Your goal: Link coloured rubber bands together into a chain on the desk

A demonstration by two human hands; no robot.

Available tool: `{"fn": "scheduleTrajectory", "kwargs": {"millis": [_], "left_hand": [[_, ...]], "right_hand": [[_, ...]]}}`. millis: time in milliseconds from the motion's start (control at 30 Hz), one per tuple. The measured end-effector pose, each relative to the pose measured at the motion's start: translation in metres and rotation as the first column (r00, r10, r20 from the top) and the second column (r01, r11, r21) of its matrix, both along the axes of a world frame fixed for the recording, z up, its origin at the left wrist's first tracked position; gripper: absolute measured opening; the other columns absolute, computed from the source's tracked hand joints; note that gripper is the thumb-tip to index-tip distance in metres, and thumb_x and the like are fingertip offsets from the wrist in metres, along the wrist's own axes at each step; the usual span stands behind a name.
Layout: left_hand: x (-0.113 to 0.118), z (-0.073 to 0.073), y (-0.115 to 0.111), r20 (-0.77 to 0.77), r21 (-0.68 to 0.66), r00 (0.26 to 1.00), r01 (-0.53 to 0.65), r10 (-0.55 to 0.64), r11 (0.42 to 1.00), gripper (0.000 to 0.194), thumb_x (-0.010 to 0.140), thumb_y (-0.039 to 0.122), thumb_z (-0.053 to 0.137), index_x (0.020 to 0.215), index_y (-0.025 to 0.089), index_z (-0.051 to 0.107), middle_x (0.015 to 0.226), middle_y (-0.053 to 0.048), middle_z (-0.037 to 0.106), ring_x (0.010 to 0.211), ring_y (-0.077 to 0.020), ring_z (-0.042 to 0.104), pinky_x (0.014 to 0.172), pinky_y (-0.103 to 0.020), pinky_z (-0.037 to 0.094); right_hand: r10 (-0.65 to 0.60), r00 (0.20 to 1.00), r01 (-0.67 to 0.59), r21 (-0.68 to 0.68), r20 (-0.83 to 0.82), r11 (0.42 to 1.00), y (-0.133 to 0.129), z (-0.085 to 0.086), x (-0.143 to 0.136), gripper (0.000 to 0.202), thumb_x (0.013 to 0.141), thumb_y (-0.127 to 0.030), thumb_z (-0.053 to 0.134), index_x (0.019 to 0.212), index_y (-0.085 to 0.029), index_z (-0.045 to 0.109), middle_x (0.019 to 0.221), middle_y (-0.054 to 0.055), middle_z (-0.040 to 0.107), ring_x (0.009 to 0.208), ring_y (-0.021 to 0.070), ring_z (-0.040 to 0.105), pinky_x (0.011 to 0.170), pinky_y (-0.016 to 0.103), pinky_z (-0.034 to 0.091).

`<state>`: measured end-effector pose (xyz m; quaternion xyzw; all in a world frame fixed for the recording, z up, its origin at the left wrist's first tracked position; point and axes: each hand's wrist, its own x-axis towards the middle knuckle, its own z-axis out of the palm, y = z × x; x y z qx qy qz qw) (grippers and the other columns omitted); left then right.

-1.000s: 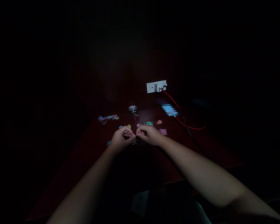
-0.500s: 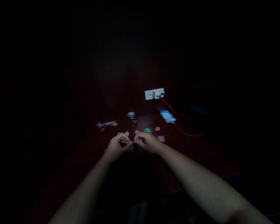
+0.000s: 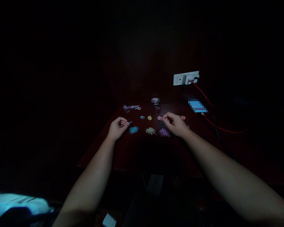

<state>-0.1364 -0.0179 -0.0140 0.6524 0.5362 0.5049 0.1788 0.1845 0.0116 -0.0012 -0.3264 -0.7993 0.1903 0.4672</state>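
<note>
My left hand (image 3: 118, 128) pinches a small blue rubber band (image 3: 130, 122) between thumb and fingertips, just above a pile of blue rubber bands (image 3: 133, 130). To the right, my right hand (image 3: 176, 124) has thumb and forefinger pressed together beside the pink bands (image 3: 159, 118); whether anything is between them I cannot make out. Between my hands lie a yellowish pile of bands (image 3: 150, 130) and a purple pile (image 3: 164, 132). Behind these are a few light-blue bands (image 3: 142, 117) and a yellow bunch (image 3: 149, 118). An orange bunch (image 3: 183, 117) shows past my right hand.
Mixed bands (image 3: 132, 107) lie at the table's far left. A clear lidded jar (image 3: 155, 102) stands at the back. A blurred-out phone (image 3: 197, 106) lies right, its red cable (image 3: 201, 90) running to a wall socket (image 3: 180, 79). The room is very dark.
My hands, which met at their fingertips, have moved apart, the blue band staying with the left. The view has shifted, uncovering the blue, yellowish and purple piles.
</note>
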Motion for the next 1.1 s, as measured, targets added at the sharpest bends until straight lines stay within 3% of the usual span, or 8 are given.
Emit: {"fn": "scheduleTrajectory", "kwargs": {"millis": [100,233,700,1000,1100], "left_hand": [[-0.018,-0.011,-0.005,-0.097,-0.065,0.995,0.010,-0.016,0.998,0.026,0.071,0.034,0.070,0.084,0.013,0.061,0.074,-0.003,0.063,0.066,-0.0110,0.056,0.063,-0.023,0.046],[-0.015,-0.018,-0.003,-0.134,-0.063,0.991,0.022,-0.030,0.998,0.024,0.072,0.034,0.069,0.084,0.014,0.063,0.073,-0.004,0.063,0.066,-0.0120,0.057,0.064,-0.024,0.047],[-0.006,-0.019,-0.002,-0.242,-0.084,0.969,0.025,-0.045,0.996,0.024,0.077,0.037,0.063,0.083,0.014,0.066,0.075,-0.004,0.065,0.067,-0.0132,0.058,0.064,-0.024,0.046],[-0.014,-0.021,0.008,-0.148,0.004,0.989,-0.025,0.025,1.000,0.032,0.088,0.038,0.046,0.084,0.016,0.069,0.103,-0.010,0.069,0.100,-0.0203,0.062,0.096,-0.034,0.045],[-0.013,-0.024,0.013,-0.179,-0.054,0.982,-0.067,0.056,0.996,0.028,0.084,0.036,0.050,0.089,0.015,0.069,0.105,-0.010,0.068,0.101,-0.0209,0.062,0.098,-0.036,0.044]], "right_hand": [[0.024,0.999,-0.024,-0.014,0.026,1.000,0.000,-0.001,-0.001,0.012,0.085,-0.026,0.054,0.085,-0.016,0.060,0.072,0.002,0.059,0.061,0.0121,0.050,0.057,0.023,0.038],[0.011,0.999,-0.010,-0.023,0.049,1.000,-0.004,0.002,-0.002,0.013,0.085,-0.028,0.053,0.084,-0.016,0.060,0.074,0.003,0.060,0.064,0.0131,0.051,0.057,0.024,0.038],[0.028,0.996,-0.029,0.005,0.083,1.000,-0.011,0.008,-0.006,0.013,0.083,-0.025,0.052,0.078,-0.016,0.060,0.064,0.000,0.053,0.057,0.0107,0.045,0.054,0.023,0.035],[0.051,0.997,-0.050,-0.020,0.059,0.999,-0.013,0.009,-0.006,0.013,0.083,-0.026,0.052,0.077,-0.016,0.059,0.062,-0.001,0.051,0.055,0.0102,0.044,0.052,0.022,0.034],[0.055,0.996,-0.055,-0.005,0.077,0.998,-0.014,0.010,-0.006,0.013,0.083,-0.025,0.052,0.076,-0.017,0.059,0.063,-0.001,0.053,0.057,0.0110,0.045,0.055,0.023,0.035]]}}
